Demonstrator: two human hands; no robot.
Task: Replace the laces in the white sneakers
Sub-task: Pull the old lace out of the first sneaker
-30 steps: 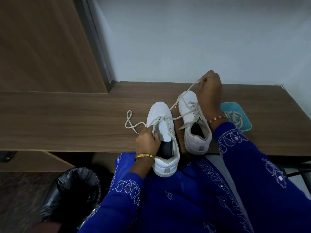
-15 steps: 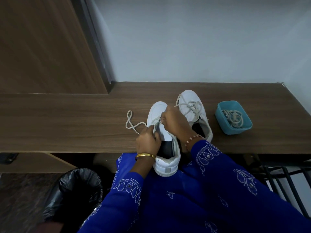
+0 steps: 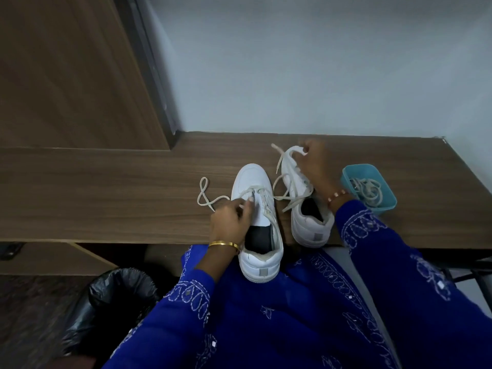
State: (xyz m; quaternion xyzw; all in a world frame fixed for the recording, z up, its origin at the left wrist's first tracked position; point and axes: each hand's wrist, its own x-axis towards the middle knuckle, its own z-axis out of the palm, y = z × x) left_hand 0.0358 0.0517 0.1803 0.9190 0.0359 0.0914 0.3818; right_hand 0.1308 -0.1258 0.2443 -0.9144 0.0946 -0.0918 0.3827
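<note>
A: Location of the two sneakers?

B: Both on the wooden worktop (image 3: 106, 198), toes toward the wall. The left sneaker (image 3: 257, 222) overhangs the near edge, heel above the lap. The right sneaker (image 3: 306, 209) stands just beside it, partly covered by the right hand (image 3: 315, 166).

A: State of the hands?

B: The left hand (image 3: 231, 222) has its fingers curled at the eyelets of the left sneaker, pinching the lace (image 3: 210, 194). One lace end loops loose on the worktop to the left. The right hand is curled over the toe of the right sneaker and pinches a lace there — the exact grip point is hidden under the fingers.

A: Other items?

B: A blue tray (image 3: 372, 209) at the right, near the right wrist, holds a tangle of laces (image 3: 366, 189); the count cannot be made out. A bin (image 3: 117, 302) with a black liner sits below the worktop, lower left — its lower part is hidden by the blue sleeve.
</note>
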